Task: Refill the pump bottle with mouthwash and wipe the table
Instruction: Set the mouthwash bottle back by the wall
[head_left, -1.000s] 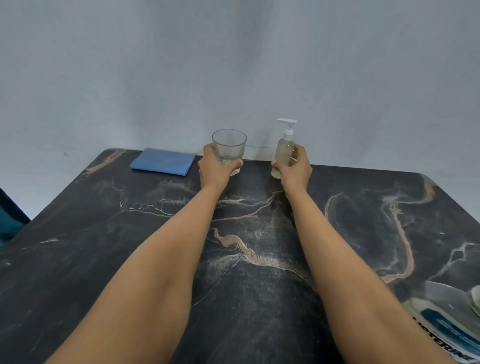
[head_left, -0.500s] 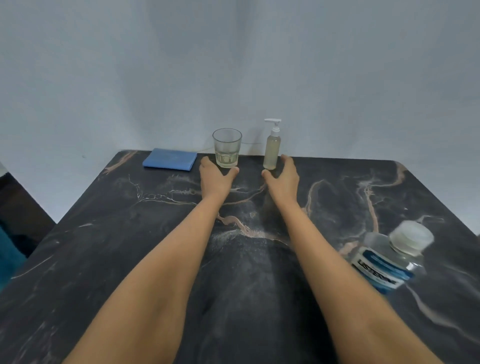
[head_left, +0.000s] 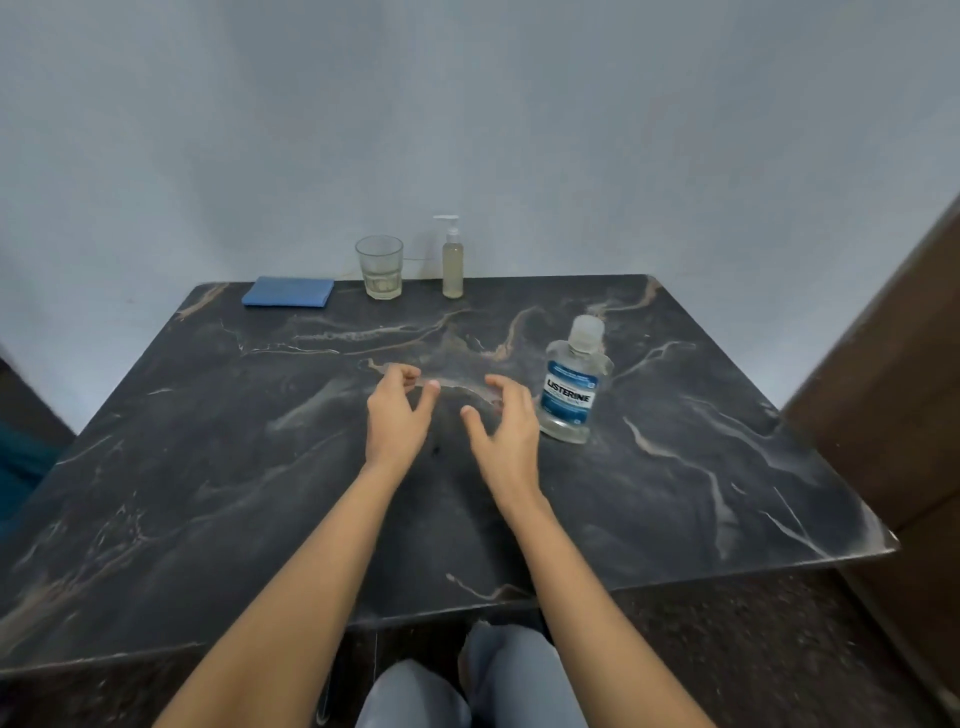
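A small pump bottle (head_left: 452, 265) with a white pump head and pale yellowish liquid stands at the far edge of the dark marble table (head_left: 208, 467). A clear mouthwash bottle (head_left: 571, 387) with a blue label stands capped at centre right. A folded blue cloth (head_left: 288, 292) lies at the far left. My left hand (head_left: 397, 415) and my right hand (head_left: 501, 426) hover over the middle of the table with loosely curled fingers, holding nothing. My right hand is just left of the mouthwash bottle, not touching it.
A clear drinking glass (head_left: 380, 266) stands beside the pump bottle, to its left. A pale wall rises right behind the table. A dark wooden panel (head_left: 893, 395) stands at the right. My knees (head_left: 467, 686) show below the table's near edge.
Both hands let go of the glass and the pump bottle and drew back to the table's middle. The view pulled back, bringing the whole mouthwash bottle into sight.
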